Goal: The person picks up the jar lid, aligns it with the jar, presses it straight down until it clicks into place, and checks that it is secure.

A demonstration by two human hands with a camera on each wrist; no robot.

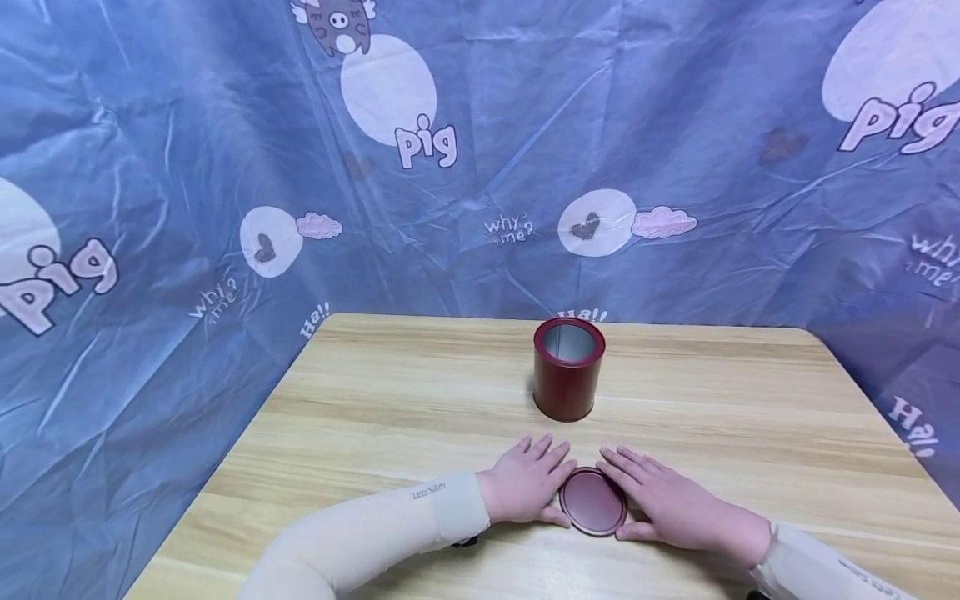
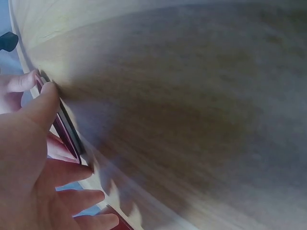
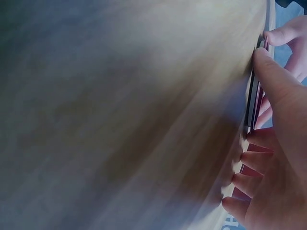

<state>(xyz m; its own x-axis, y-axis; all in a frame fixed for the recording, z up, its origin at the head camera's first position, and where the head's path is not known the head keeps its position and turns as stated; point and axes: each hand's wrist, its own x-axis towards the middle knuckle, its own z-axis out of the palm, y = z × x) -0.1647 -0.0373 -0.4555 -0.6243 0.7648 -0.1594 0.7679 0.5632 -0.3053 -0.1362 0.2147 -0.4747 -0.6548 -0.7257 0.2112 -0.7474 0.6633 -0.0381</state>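
Note:
A round dark red lid [image 1: 593,502] lies flat on the wooden table between the two hands. My left hand [image 1: 525,483] rests at its left side, fingers extended, thumb and index finger near the rim. At the right side, my right hand [image 1: 670,500] lies with straight fingers, its thumb and index finger by the rim too. Both wrist views show the lid edge-on, as a thin dark strip [image 2: 64,132] beside the left thumb and a similar strip [image 3: 254,93] beside the right thumb. Beyond the hands stands a dark red cylindrical tin [image 1: 566,387], upright, its top uncovered and its inside silvery.
The light wood table [image 1: 420,392] ends at a rounded back edge just behind the tin. A blue curtain [image 1: 480,167] printed with pigs and words hangs behind it and along the sides.

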